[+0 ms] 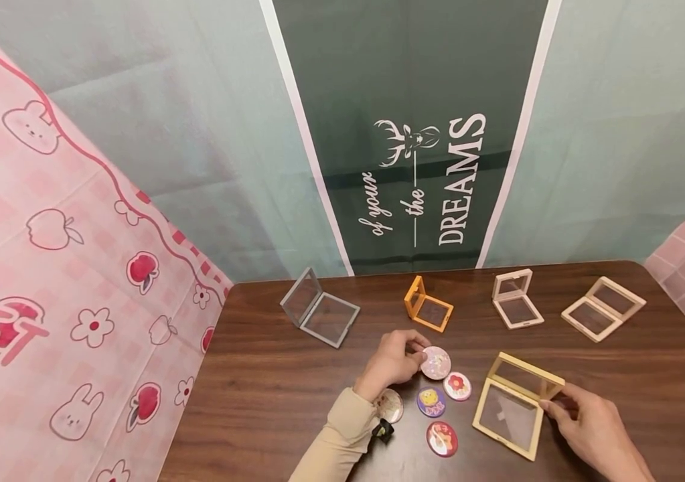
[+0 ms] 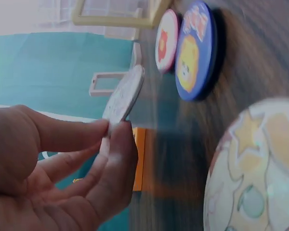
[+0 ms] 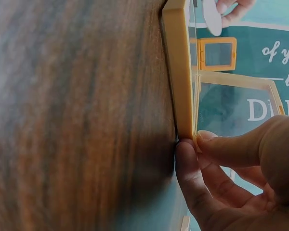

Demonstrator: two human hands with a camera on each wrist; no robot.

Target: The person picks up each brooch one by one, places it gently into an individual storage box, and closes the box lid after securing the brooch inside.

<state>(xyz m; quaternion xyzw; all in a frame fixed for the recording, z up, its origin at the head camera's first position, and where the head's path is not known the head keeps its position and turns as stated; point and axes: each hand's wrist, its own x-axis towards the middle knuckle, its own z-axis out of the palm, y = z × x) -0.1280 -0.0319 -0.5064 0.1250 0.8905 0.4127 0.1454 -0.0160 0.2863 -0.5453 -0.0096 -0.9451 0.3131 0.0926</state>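
Between thumb and fingers, my left hand (image 1: 399, 359) pinches a pale pink round badge (image 1: 435, 363) by its edge. In the left wrist view that badge (image 2: 124, 94) is tilted and lifted off the table. My right hand (image 1: 592, 426) pinches the right side of a yellow hinged display frame (image 1: 477, 418) with clear film windows, near its hinge. The frame stands open with its lid raised. Nearby lie a flower badge (image 1: 457, 386), a purple badge (image 1: 431, 402), a red badge (image 1: 442, 439) and a cream badge (image 1: 391, 406), partly hidden by my left wrist.
Along the back of the brown wooden table (image 1: 246, 395) stand opened frames: a grey one (image 1: 329, 320), an orange one (image 1: 430, 312), a pale pink one (image 1: 518, 308) and a cream one (image 1: 602, 313). Printed cloth (image 1: 414, 67) hangs behind.
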